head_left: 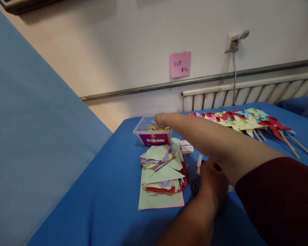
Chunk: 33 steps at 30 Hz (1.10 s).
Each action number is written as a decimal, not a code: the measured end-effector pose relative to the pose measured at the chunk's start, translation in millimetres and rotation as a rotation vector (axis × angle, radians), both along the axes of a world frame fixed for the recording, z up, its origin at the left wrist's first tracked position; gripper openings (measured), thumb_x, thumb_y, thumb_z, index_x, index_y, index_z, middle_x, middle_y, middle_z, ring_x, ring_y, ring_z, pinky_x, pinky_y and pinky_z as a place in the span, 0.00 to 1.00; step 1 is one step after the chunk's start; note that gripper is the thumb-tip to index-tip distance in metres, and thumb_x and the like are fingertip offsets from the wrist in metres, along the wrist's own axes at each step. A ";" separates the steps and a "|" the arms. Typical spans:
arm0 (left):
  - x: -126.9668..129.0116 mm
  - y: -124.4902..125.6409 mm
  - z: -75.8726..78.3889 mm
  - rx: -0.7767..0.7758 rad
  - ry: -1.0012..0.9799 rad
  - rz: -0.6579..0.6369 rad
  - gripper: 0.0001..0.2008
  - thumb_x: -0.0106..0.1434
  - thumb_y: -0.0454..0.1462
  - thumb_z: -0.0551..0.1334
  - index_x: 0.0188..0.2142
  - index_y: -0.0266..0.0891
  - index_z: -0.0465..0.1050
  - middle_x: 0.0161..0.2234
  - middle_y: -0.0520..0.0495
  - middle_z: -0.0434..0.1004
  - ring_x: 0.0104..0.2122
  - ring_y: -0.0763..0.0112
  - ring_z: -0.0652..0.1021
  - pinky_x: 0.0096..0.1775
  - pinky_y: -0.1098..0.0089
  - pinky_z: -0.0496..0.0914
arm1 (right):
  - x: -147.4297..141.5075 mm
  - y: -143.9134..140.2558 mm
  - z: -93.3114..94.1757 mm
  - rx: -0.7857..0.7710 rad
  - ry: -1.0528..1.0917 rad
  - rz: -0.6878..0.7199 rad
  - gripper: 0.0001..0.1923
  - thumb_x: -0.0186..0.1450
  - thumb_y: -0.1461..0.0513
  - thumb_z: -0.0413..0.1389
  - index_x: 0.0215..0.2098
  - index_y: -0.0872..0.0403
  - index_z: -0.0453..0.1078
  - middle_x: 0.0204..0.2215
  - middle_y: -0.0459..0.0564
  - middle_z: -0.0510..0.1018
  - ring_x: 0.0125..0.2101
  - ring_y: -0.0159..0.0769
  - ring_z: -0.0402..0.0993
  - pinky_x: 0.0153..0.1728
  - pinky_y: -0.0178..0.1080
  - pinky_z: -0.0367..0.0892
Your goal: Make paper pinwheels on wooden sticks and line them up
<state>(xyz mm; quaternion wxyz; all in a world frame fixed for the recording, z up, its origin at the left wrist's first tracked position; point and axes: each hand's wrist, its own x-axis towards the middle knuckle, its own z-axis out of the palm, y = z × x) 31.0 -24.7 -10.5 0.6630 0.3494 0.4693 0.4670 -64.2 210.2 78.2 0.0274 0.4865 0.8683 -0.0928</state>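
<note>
My right hand [163, 120] is over the near right rim of a clear plastic box [141, 131] that holds thin wooden sticks [155, 127]. Its fingers are mostly hidden from view. Below my right forearm, my left hand [212, 179] is low over the table, blurred and partly covered, and its fingers cannot be made out. Beside it are a black ring-shaped item [195, 186] and a small white item [199, 160], neither of a clear kind. A stack of cut coloured paper [161, 171] lies left of that hand, on larger pale green sheets [159, 201].
Finished paper pinwheels [242, 123] on sticks lie in a pile at the back right of the blue-covered table [105, 191]. Two small white boxes [187, 149] sit beside the paper. A blue curtain-like sheet [36, 130] fills the left; a radiator [251, 90] stands behind.
</note>
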 end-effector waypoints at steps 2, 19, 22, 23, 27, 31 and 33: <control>2.4 3.5 -9.9 0.040 0.041 -0.019 0.06 0.43 0.35 0.68 0.23 0.38 0.75 0.26 0.48 0.77 0.27 0.67 0.74 0.28 0.70 0.66 | 6.2 -4.8 14.8 0.039 0.074 -0.002 0.12 0.50 0.68 0.63 0.34 0.63 0.77 0.36 0.60 0.81 0.37 0.46 0.76 0.39 0.40 0.68; -16.0 26.2 -2.4 0.200 0.151 0.154 0.15 0.42 0.37 0.70 0.32 0.33 0.78 0.28 0.46 0.80 0.25 0.69 0.75 0.29 0.71 0.68 | 205.5 -234.0 -57.2 -0.166 1.613 -0.377 0.16 0.62 0.50 0.56 0.39 0.51 0.63 0.20 0.41 0.73 0.12 0.24 0.56 0.14 0.31 0.53; -18.6 26.5 3.5 0.228 0.211 0.206 0.15 0.41 0.37 0.70 0.31 0.32 0.78 0.26 0.46 0.80 0.24 0.70 0.75 0.29 0.71 0.67 | 210.8 -239.2 -83.7 -0.216 1.467 -0.403 0.17 0.65 0.48 0.50 0.38 0.52 0.65 0.17 0.40 0.70 0.13 0.27 0.59 0.15 0.32 0.54; -19.3 26.4 4.7 0.234 0.221 0.206 0.16 0.42 0.38 0.70 0.31 0.32 0.78 0.27 0.46 0.80 0.24 0.70 0.75 0.29 0.71 0.67 | 211.8 -239.2 -88.9 -0.212 1.422 -0.395 0.17 0.66 0.48 0.49 0.37 0.52 0.66 0.17 0.41 0.70 0.14 0.27 0.59 0.16 0.32 0.55; -21.5 26.9 6.1 0.253 0.260 0.222 0.16 0.43 0.39 0.71 0.33 0.34 0.78 0.29 0.47 0.80 0.24 0.71 0.75 0.30 0.72 0.67 | 217.4 -233.7 -95.0 -0.163 1.302 -0.315 0.15 0.68 0.51 0.46 0.43 0.52 0.66 0.19 0.41 0.71 0.18 0.29 0.63 0.20 0.32 0.58; -22.2 27.7 6.1 0.263 0.270 0.223 0.19 0.43 0.40 0.71 0.35 0.34 0.78 0.30 0.46 0.81 0.25 0.71 0.75 0.30 0.72 0.67 | 222.4 -227.1 -91.8 -0.213 1.364 -0.331 0.10 0.67 0.55 0.49 0.41 0.52 0.64 0.20 0.40 0.70 0.18 0.28 0.63 0.20 0.32 0.57; -21.2 26.8 6.9 0.256 0.264 0.214 0.19 0.43 0.41 0.71 0.35 0.34 0.78 0.31 0.45 0.81 0.25 0.70 0.75 0.30 0.72 0.67 | 222.1 -226.0 -91.2 -0.265 1.405 -0.340 0.08 0.65 0.55 0.51 0.36 0.51 0.64 0.20 0.40 0.71 0.18 0.28 0.62 0.20 0.32 0.56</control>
